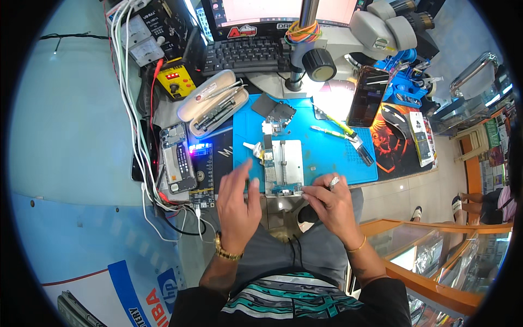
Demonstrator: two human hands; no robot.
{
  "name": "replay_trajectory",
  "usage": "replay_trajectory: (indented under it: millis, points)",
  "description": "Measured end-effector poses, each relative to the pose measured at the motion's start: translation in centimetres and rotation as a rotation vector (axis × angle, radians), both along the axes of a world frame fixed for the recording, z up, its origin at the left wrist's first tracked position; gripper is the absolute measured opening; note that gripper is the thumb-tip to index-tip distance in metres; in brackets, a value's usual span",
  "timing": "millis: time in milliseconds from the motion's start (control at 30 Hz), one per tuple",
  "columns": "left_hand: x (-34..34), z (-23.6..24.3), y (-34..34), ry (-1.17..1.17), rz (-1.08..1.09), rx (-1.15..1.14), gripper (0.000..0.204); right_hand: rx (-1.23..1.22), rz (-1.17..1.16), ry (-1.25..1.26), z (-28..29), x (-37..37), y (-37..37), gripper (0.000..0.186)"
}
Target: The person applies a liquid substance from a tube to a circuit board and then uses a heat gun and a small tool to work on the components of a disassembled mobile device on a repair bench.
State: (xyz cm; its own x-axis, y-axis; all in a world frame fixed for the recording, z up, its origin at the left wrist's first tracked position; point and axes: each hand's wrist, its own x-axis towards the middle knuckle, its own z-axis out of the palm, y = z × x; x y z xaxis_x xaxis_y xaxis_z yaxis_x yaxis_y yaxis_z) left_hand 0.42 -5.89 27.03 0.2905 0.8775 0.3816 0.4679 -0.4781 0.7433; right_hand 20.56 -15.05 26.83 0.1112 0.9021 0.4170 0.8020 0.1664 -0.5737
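Note:
A metal circuit-board holder [293, 158] with a guide rod along its middle lies on a blue work mat [321, 163] in front of me. Small phone circuit boards sit at its left side and front end. At the holder's front right corner, my right hand [333, 206] is closed, thumb and finger pinching its end. My left hand [238, 204] hovers just left of the holder, fingers apart and slightly blurred, holding nothing. Beside the holder's left edge is a small white nozzle-like piece [252, 147]. Green-handled tweezers [332, 132] lie on the mat to the right.
An opened phone [178, 158] and a lit test board [202, 174] lie left, beside trailing cables. A tool case [218, 111], keyboard [245, 55] and microscope [381, 27] stand behind. A dark phone [366, 98] leans at right, near a mouse [396, 121].

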Motion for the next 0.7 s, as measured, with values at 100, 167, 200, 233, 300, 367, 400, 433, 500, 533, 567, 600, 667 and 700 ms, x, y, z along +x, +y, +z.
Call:
replay_trajectory:
  millis: [100, 167, 200, 233, 300, 367, 400, 433, 500, 533, 567, 600, 667, 700]
  points:
    - [1.5, 0.4, 1.7, 0.018, -0.003, 0.012, 0.041, -0.006, -0.003, 0.006, -0.3, 0.1, 0.1, 0.015]
    - [2.0, -0.1, 2.6, 0.04, -0.005, 0.087, 0.044, -0.009, -0.006, 0.006, -0.2, 0.0, 0.1, 0.016]
    - [2.0, -0.2, 2.6, 0.04, -0.006, 0.085, 0.044, -0.006, -0.015, 0.002, -0.2, 0.0, 0.1, 0.016]
    - [2.1, -0.4, 2.6, -0.023, -0.001, 0.003, 0.044, -0.009, -0.016, 0.002, -0.3, 0.1, 0.1, 0.016]
    - [1.9, -0.4, 2.7, -0.083, 0.005, -0.072, 0.043, 0.0, -0.015, 0.008, -0.5, 0.0, 0.2, 0.016]
    - [1.6, -0.7, 2.7, -0.124, -0.02, -0.144, 0.041, 0.0, -0.011, 0.012, -0.5, 0.1, 0.2, 0.017]
    - [1.4, -0.7, 2.7, -0.123, -0.019, -0.143, 0.041, -0.001, -0.008, 0.013, -0.5, 0.0, 0.2, 0.017]
    - [1.2, -0.7, 2.7, -0.12, -0.015, -0.15, 0.041, 0.0, -0.007, 0.015, -0.5, -0.1, 0.3, 0.017]
    - [0.9, -0.9, 2.7, -0.118, -0.01, -0.159, 0.041, 0.002, 0.002, 0.015, -0.7, -0.2, 0.4, 0.017]
    - [0.7, -1.0, 2.7, -0.102, -0.009, -0.145, 0.041, 0.001, 0.002, 0.016, -0.8, -0.4, 0.4, 0.017]
    - [0.7, -0.9, 2.7, -0.09, -0.015, -0.126, 0.042, 0.001, 0.003, 0.021, -0.6, -0.3, 0.4, 0.018]
    - [0.7, -0.8, 2.6, -0.092, -0.023, -0.121, 0.042, 0.001, 0.002, 0.025, -0.4, -0.2, 0.3, 0.018]
    - [1.0, -0.7, 2.6, -0.095, -0.034, -0.133, 0.044, -0.007, -0.003, 0.05, -0.1, 0.1, 0.0, 0.019]
    - [1.1, -0.7, 2.5, -0.099, -0.054, -0.129, 0.044, -0.019, -0.002, 0.078, 0.1, 0.5, -0.2, 0.019]
